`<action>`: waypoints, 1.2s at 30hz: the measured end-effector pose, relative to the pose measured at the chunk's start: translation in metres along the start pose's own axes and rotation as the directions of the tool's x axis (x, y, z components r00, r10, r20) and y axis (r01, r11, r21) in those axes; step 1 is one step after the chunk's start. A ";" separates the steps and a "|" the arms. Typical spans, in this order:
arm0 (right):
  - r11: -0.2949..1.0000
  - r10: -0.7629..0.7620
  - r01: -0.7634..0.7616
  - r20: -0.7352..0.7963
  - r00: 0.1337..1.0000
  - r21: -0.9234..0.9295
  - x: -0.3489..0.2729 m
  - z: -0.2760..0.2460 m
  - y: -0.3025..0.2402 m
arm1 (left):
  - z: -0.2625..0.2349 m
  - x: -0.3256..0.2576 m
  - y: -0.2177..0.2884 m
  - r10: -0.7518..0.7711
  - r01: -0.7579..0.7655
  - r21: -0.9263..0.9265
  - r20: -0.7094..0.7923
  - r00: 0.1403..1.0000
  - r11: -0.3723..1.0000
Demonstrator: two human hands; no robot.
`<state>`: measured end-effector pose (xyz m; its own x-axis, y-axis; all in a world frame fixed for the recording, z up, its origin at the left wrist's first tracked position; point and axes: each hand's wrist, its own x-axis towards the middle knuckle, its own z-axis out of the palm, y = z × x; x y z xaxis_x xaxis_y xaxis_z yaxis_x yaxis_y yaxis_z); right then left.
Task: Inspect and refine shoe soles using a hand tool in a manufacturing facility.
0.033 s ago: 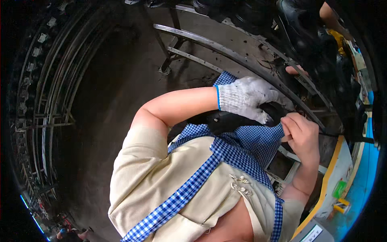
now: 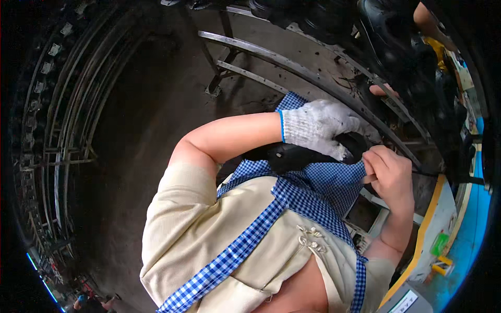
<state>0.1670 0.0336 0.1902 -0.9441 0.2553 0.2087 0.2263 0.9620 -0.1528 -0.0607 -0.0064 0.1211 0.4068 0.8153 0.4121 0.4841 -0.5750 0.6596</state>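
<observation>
My left hand (image 2: 323, 125), in a white knitted glove with a blue cuff edge, is closed around a smooth, rounded black piece (image 2: 355, 143). Only part of that piece shows between thumb and fingers, so its kind cannot be told. My bare right hand (image 2: 391, 175) is at its right, thumb and fingertips pinched together close to the piece's edge. Whatever those fingertips hold is too small or hidden to make out. Both hands are in front of my blue-and-white checked apron (image 2: 334, 182).
Metal rails (image 2: 261, 51) run past beyond my hands. Black shoes (image 2: 386, 26) crowd the upper right, where another person's arm (image 2: 425, 20) shows. A curved rack (image 2: 62, 141) stands at far left. A yellow-edged blue table (image 2: 464, 235) at right bears a yellow roll (image 2: 442, 265).
My right fingertips have shifted very slightly at the black piece's edge. The left hand keeps its grip in the same place.
</observation>
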 end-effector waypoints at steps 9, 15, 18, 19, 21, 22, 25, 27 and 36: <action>0.995 -0.049 0.050 -0.012 0.999 0.089 -0.003 0.020 0.002 | 0.021 -0.005 -0.019 0.134 -0.118 -0.154 0.095 0.986 0.981; 0.944 0.012 0.059 -0.210 0.978 0.326 -0.008 0.036 0.017 | 0.014 -0.006 -0.011 0.062 -0.008 -0.316 0.159 0.985 0.949; 0.893 0.064 0.073 -0.287 0.956 0.444 -0.013 0.045 0.020 | 0.011 -0.003 -0.007 0.038 0.027 -0.356 0.175 0.984 0.934; 0.840 0.122 0.054 -0.284 0.951 0.540 -0.014 0.045 0.020 | 0.012 -0.002 -0.007 0.038 0.027 -0.372 0.168 0.985 0.928; 0.741 0.205 0.045 -0.289 0.935 0.670 -0.017 0.051 0.021 | 0.010 -0.001 -0.004 0.024 0.036 -0.357 0.163 0.986 0.934; 0.742 0.210 0.043 -0.292 0.933 0.670 -0.019 0.055 0.021 | 0.010 -0.002 -0.003 0.028 0.035 -0.357 0.168 0.985 0.933; 0.654 0.311 0.010 -0.281 0.908 0.756 -0.026 0.065 0.015 | 0.013 -0.006 -0.010 0.003 0.035 -0.283 0.131 0.991 0.959; 0.635 0.334 0.024 -0.302 0.893 0.772 -0.032 0.075 0.014 | 0.005 -0.013 -0.007 -0.109 0.116 -0.299 0.040 0.993 0.947; 0.492 0.552 -0.395 0.073 0.830 0.776 -0.051 0.133 -0.001 | 0.000 -0.074 -0.049 -0.690 -0.165 -0.839 -0.526 0.497 0.519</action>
<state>0.1832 0.0066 0.0513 -0.6765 0.7362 0.0186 0.2980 0.2968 -0.9072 -0.1141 -0.0387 0.0582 -0.5392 0.8384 0.0798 -0.4655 -0.3757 0.8013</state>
